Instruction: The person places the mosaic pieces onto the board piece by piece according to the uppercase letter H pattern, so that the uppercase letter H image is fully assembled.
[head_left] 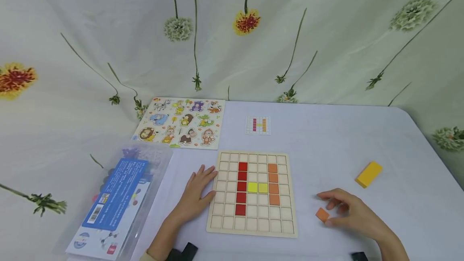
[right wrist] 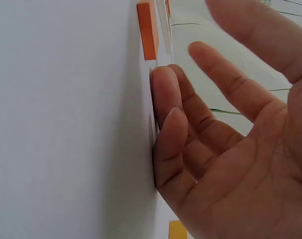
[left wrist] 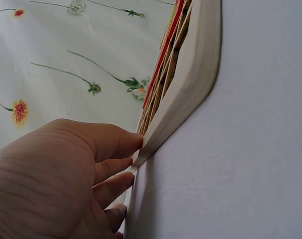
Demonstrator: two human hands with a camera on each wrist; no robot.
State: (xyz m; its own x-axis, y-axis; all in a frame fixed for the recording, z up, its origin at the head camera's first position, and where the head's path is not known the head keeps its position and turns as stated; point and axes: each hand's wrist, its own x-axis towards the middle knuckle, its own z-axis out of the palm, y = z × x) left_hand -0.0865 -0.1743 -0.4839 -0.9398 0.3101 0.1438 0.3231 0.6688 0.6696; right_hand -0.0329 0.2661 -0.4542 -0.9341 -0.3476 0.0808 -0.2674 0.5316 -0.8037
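Observation:
A wooden grid board (head_left: pixel 257 224) lies flat in the middle. Set in its squares are a column of red tiles (head_left: pixel 241 186), two yellow tiles (head_left: pixel 257 187) side by side and a column of orange tiles (head_left: pixel 273 189). My left hand (head_left: pixel 193 192) rests at the board's left side, fingertips touching the edge; the left wrist view shows the thumb against the board's rim (left wrist: pixel 196 74). On the table to the right is a loose orange tile (head_left: pixel 322 214). Around it hovers my right hand (head_left: pixel 348 208), thumb and forefinger spread and the other fingers bent, with a gap to the tile (right wrist: pixel 147 31) in the right wrist view.
Behind the board lies a small pattern card (head_left: pixel 258 125). An animal puzzle board (head_left: pixel 183 122) is at the back left, and a clear plastic case (head_left: pixel 116 204) with a blue-and-white label leans in front of it. A yellow block (head_left: pixel 368 174) sits farther right.

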